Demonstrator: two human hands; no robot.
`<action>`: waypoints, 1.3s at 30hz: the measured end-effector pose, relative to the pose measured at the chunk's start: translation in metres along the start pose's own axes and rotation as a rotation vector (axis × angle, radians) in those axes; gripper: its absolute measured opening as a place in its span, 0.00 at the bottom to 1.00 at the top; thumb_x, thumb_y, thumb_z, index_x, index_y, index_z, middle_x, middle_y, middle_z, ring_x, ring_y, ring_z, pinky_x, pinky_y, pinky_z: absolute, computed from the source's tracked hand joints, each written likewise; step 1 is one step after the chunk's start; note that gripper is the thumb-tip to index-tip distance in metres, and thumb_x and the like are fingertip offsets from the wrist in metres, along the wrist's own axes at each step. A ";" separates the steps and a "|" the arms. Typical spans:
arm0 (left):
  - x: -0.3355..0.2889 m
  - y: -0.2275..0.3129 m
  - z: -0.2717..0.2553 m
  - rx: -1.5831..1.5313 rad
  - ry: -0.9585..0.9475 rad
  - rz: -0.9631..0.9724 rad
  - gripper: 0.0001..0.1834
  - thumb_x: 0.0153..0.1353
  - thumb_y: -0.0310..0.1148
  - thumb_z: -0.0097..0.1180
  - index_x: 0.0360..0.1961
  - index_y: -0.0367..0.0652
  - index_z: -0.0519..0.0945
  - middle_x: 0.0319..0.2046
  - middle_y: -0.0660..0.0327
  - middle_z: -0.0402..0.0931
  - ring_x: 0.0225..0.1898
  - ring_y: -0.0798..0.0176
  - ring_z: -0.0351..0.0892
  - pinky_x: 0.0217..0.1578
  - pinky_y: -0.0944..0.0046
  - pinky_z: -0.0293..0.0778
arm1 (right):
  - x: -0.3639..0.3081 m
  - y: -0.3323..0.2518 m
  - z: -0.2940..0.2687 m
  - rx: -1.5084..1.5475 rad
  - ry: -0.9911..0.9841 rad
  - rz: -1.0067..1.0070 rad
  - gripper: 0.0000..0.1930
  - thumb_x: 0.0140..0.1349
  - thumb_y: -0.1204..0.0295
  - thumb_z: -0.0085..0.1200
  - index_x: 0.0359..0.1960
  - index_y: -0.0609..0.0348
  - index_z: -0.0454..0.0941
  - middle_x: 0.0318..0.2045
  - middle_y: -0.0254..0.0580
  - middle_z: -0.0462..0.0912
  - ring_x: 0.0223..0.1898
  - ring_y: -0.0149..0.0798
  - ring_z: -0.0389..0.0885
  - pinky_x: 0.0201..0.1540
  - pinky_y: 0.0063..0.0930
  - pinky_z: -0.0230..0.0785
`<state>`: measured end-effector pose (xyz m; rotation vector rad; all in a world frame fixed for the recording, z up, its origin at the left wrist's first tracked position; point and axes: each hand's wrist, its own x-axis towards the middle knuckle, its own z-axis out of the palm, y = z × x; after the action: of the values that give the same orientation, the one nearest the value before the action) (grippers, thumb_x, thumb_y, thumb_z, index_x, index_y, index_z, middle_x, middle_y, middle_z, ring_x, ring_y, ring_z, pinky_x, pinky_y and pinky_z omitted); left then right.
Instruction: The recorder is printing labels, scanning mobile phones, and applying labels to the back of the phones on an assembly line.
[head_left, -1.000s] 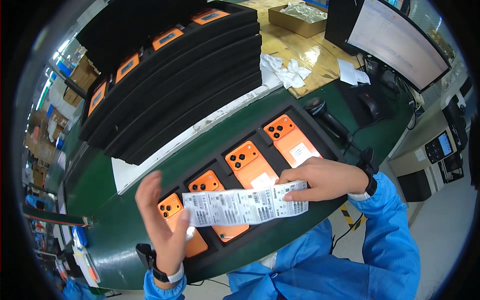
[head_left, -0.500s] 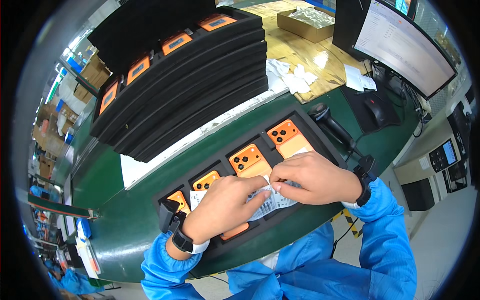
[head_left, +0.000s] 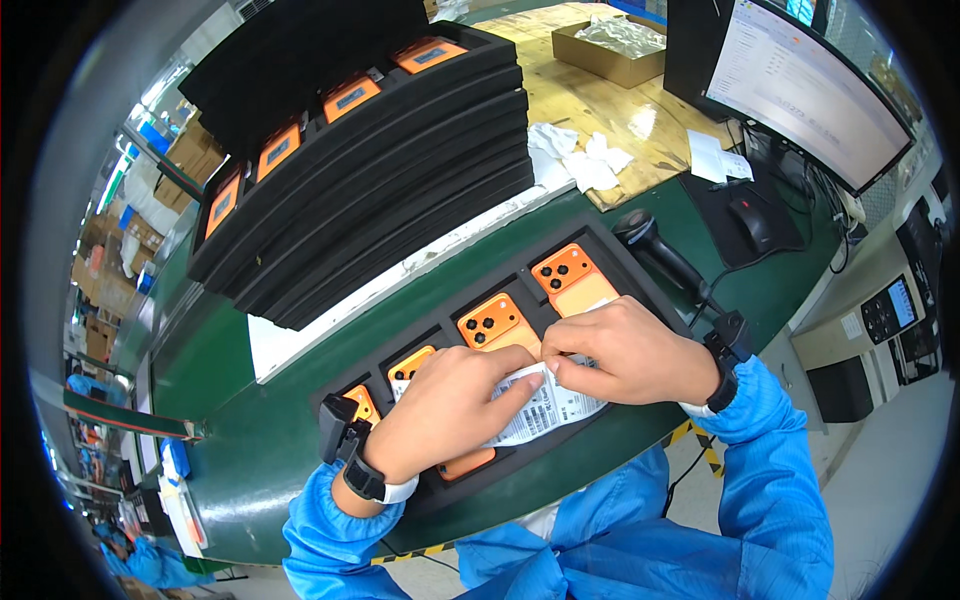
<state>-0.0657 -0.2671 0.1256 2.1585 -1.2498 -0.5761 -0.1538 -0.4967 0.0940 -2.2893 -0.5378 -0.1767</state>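
Black foam tray, orange phones bedded in recesses, likely to keep them apart.
Left hand and right hand meet, thumbs and fingers pinching the white label strip over the tray, probably steadying thin paper.

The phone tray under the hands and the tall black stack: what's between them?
Beyond the phone tray, the head view shows green tabletop, then white board at the foot of the black stack.
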 end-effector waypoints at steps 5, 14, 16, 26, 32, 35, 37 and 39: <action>0.003 0.007 -0.003 0.026 0.005 0.038 0.14 0.75 0.38 0.60 0.45 0.38 0.89 0.20 0.46 0.81 0.21 0.47 0.82 0.25 0.52 0.72 | -0.002 -0.002 -0.002 0.028 -0.002 0.018 0.10 0.70 0.67 0.58 0.38 0.61 0.83 0.28 0.51 0.86 0.31 0.57 0.87 0.38 0.48 0.77; 0.009 0.009 0.002 0.016 0.000 0.018 0.14 0.75 0.38 0.60 0.45 0.38 0.89 0.19 0.47 0.79 0.20 0.47 0.82 0.24 0.52 0.72 | -0.007 0.005 -0.004 0.040 0.005 0.028 0.10 0.70 0.67 0.57 0.38 0.63 0.83 0.28 0.54 0.86 0.31 0.57 0.87 0.38 0.49 0.78; 0.010 0.010 0.002 0.016 -0.001 0.010 0.14 0.75 0.38 0.60 0.45 0.38 0.89 0.19 0.47 0.79 0.20 0.47 0.82 0.24 0.52 0.71 | -0.007 0.008 -0.002 0.044 0.037 0.013 0.07 0.69 0.69 0.57 0.36 0.60 0.82 0.28 0.49 0.86 0.30 0.55 0.86 0.35 0.44 0.77; 0.014 0.020 0.006 0.141 0.134 0.008 0.11 0.73 0.37 0.62 0.42 0.41 0.90 0.19 0.47 0.79 0.21 0.44 0.81 0.26 0.50 0.74 | -0.011 0.023 -0.015 0.205 -0.047 0.284 0.13 0.72 0.65 0.57 0.43 0.65 0.85 0.35 0.60 0.88 0.38 0.62 0.88 0.42 0.47 0.78; 0.024 0.013 0.000 0.089 0.158 0.102 0.13 0.75 0.37 0.60 0.41 0.38 0.88 0.27 0.45 0.83 0.27 0.44 0.84 0.29 0.52 0.77 | -0.063 0.048 -0.045 0.211 0.130 0.438 0.12 0.73 0.69 0.64 0.48 0.68 0.86 0.35 0.51 0.89 0.36 0.40 0.89 0.41 0.36 0.79; 0.038 0.015 -0.009 -0.126 -0.062 0.193 0.14 0.77 0.37 0.58 0.44 0.36 0.87 0.28 0.48 0.83 0.30 0.44 0.84 0.32 0.52 0.77 | -0.084 0.071 -0.057 0.468 0.503 0.550 0.15 0.71 0.76 0.64 0.57 0.67 0.83 0.38 0.39 0.90 0.39 0.26 0.85 0.39 0.28 0.78; 0.063 0.012 0.011 -0.100 -0.288 0.272 0.15 0.79 0.37 0.54 0.51 0.35 0.84 0.41 0.47 0.81 0.49 0.45 0.84 0.54 0.50 0.76 | -0.094 0.071 -0.065 0.484 0.528 0.558 0.19 0.71 0.78 0.65 0.61 0.64 0.80 0.39 0.34 0.89 0.39 0.24 0.85 0.39 0.22 0.77; 0.086 0.002 0.047 -0.025 -0.163 0.477 0.15 0.80 0.36 0.50 0.50 0.36 0.84 0.50 0.48 0.80 0.59 0.47 0.79 0.68 0.45 0.67 | -0.096 0.077 -0.062 0.482 0.682 0.527 0.18 0.71 0.77 0.66 0.61 0.61 0.79 0.38 0.33 0.87 0.38 0.21 0.83 0.37 0.20 0.74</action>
<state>-0.0554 -0.3562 0.0847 1.7264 -1.7617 -0.5622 -0.2052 -0.6201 0.0591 -1.6776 0.3437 -0.4796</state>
